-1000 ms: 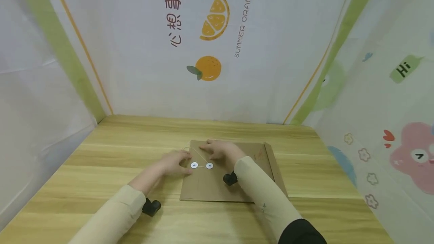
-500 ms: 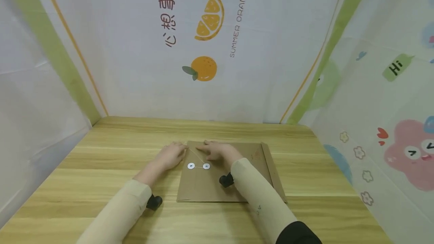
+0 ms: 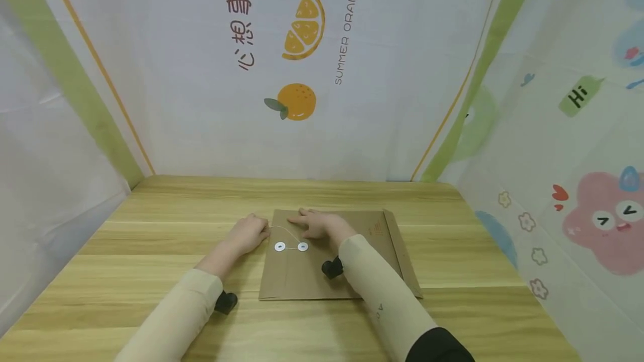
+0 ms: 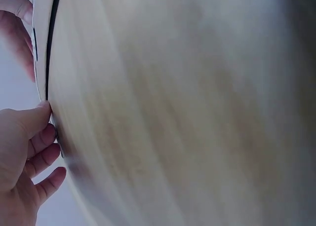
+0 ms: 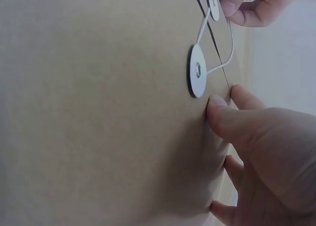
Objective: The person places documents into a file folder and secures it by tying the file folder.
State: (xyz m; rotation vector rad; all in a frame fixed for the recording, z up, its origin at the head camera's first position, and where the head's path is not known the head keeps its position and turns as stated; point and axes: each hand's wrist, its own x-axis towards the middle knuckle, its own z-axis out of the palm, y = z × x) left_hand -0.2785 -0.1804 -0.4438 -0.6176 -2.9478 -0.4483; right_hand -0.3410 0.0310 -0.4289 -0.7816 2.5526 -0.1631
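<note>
A brown kraft string-tie envelope (image 3: pixel 307 284) lies flat on the wooden table. Near its left edge are two white button discs, a left disc (image 3: pixel 279 246) and a right disc (image 3: pixel 303 246), joined by a thin white string (image 5: pixel 232 43). The string's loose length bows from the right disc to my left hand (image 3: pixel 249 234), which pinches it just off the envelope's left edge. My right hand (image 3: pixel 319 224) rests on the envelope's upper part with fingers spread. In the right wrist view, the right thumb (image 5: pixel 224 120) presses beside the nearer disc.
The wooden table (image 3: pixel 176 222) extends around the envelope on all sides. A white printed cloth (image 3: pixel 201 99) hangs behind it, and another cloth (image 3: pixel 533 144) hangs at right. Black wrist cameras, a left camera (image 3: pixel 226 301) and a right camera (image 3: pixel 332 267), sit under the sleeves.
My left hand has moved from the envelope's left edge by the discs to just left of the envelope, with the string in its fingers. The string went taut, then slackened. My right hand stays put.
</note>
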